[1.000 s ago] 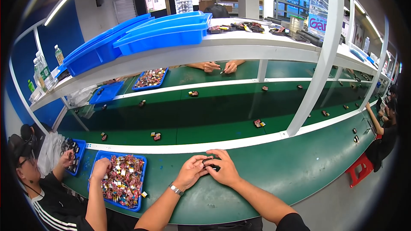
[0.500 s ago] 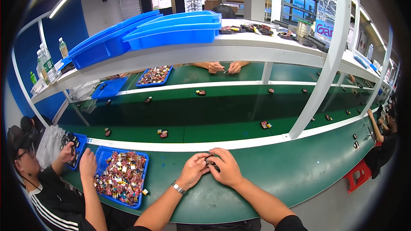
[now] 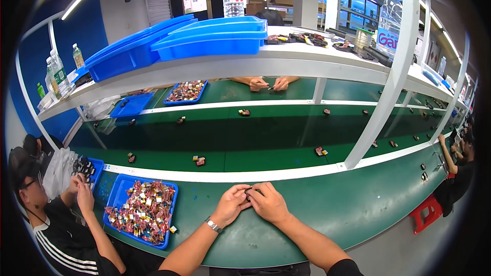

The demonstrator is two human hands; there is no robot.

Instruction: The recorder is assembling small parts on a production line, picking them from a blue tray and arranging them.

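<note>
Over the green worktop, my left hand (image 3: 231,207) and my right hand (image 3: 269,203) meet in front of me. Between their fingertips is a small black plastic part (image 3: 248,194), mostly covered by the fingers, so its exact kind is unclear. Both hands are closed on it, the right thumb and forefinger pinching its near side. A wristwatch (image 3: 214,224) is on my left wrist. To the left of my left forearm lies a blue tray (image 3: 175,194) heaped with small reddish wired components (image 3: 144,209) bearing white and yellow tabs.
Beyond a white rail (image 3: 230,176), a green conveyor belt (image 3: 255,158) carries scattered small assemblies (image 3: 199,160). A white post (image 3: 381,92) rises at right, beneath a shelf with blue trays (image 3: 209,41). A co-worker (image 3: 56,220) sits at left; another person's hands (image 3: 268,84) work across the belt.
My right hand has turned slightly, its fingers drawing closer round the black part. The left co-worker's hands have come together, away from the component tray. Assemblies on the belt appear slightly farther right.
</note>
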